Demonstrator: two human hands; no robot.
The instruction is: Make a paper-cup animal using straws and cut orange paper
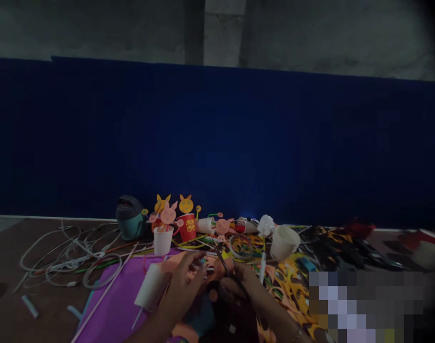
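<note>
My right hand (238, 282) is closed around a pair of dark scissors (220, 256), whose blades point up and to the left. To its left, my left hand (185, 281) has its fingers bent together on a piece of orange paper (174, 263); the fingertips are dim and partly blurred. A white paper cup (151, 286) lies on its side just left of my left wrist, over a purple sheet (120, 290). Paper animal heads on cups stand beyond my hands, among them a pink one (168, 214) above a white cup (163, 240).
A tangle of white cable (60, 257) lies left, near a teal and grey container (129, 221). Yellow paper scraps (292, 286) cover the right side. A tape roll (240, 247), a white bowl-like cup (285, 242) and crumpled paper (266, 225) stand behind. A blue partition (217, 143) closes the back.
</note>
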